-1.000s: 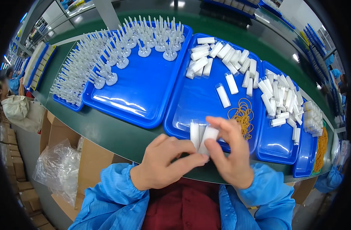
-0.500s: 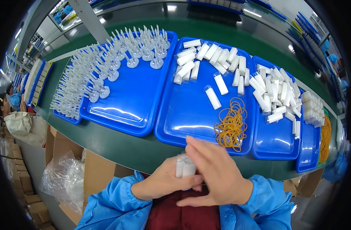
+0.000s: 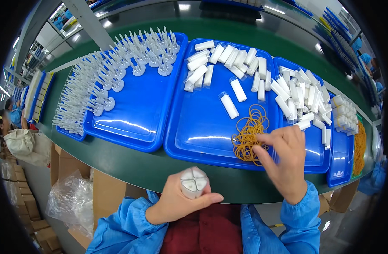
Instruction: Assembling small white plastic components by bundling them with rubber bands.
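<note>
My left hand [image 3: 173,202] is wrapped round a bundle of white packets in clear wrap [image 3: 194,181], held upright in front of my chest with several rounded ends facing up. My right hand [image 3: 288,163] hovers at a loose heap of tan rubber bands [image 3: 248,136]. Its thumb and index finger are apart, their tips over the heap's right side; whether they touch a band I cannot tell. The heap lies in the near right corner of a blue tray [image 3: 194,122]. Several white wrapped packets [image 3: 229,106] lie in that tray, mostly toward its far side.
To the left, a blue tray [image 3: 130,122] carries many clear pieces with upright stems [image 3: 136,67]. Right of centre, another tray [image 3: 306,158] holds more white packets. Beyond are banded bundles [image 3: 344,114] and more rubber bands [image 3: 358,148]. Cardboard boxes [image 3: 109,199] stand below the green table edge.
My right hand has left the bundle and moved right and forward to the rubber bands. My left hand keeps the bundle, now tilted so that its ends show.
</note>
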{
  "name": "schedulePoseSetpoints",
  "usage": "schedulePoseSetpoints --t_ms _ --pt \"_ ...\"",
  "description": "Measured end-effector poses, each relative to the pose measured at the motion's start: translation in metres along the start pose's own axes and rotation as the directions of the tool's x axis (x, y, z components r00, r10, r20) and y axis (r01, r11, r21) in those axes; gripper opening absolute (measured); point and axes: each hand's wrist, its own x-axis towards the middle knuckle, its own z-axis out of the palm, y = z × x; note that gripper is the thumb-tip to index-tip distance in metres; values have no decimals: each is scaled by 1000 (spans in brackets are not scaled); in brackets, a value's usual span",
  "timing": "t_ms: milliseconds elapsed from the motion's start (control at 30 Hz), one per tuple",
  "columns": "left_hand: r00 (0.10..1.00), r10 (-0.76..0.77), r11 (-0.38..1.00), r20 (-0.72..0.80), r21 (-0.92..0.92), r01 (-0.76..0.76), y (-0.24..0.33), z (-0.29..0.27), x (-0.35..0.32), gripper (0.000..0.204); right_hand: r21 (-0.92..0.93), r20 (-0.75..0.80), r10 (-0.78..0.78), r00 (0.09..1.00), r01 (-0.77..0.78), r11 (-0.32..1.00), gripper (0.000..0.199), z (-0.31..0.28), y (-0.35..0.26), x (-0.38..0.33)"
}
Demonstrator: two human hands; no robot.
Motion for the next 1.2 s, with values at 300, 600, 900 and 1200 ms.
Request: schedulePoseSetpoints --t_ms 300,600,900,1200 --pt "980 48 997 -191 64 -36 9 -10 16 27 117 -138 137 981 -121 986 11 1 18 5" --pt "927 238 970 -289 26 -241 2 -5 22 25 329 -89 383 920 -336 883 8 -7 21 10" --pt "762 608 789 -223 280 -547 25 16 67 26 598 54 231 971 -217 771 6 0 -25 11" --pt "974 172 984 150 -73 -163 31 21 45 16 613 -42 -203 978 186 768 56 0 -29 10"
